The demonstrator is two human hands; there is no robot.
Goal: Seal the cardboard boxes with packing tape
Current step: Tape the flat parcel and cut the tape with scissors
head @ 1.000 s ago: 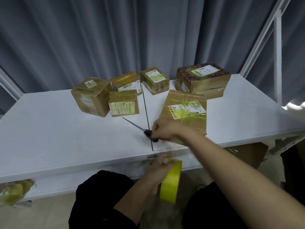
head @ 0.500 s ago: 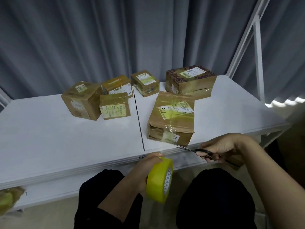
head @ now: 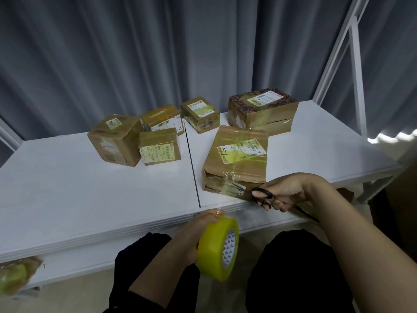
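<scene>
Clamping scissors (head: 261,196) at the box (head: 237,159) by the tabletop's (head: 90,199) front edge is the right grip (head: 286,193); the left grip (head: 203,224) clasps the tape (head: 214,247).

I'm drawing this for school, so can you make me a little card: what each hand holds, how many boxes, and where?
Left hand: grips the yellow tape roll, in front of the table edge
Right hand: holds the black scissors at the nearest box
Boxes: six, brown
Where: on the white table
</scene>
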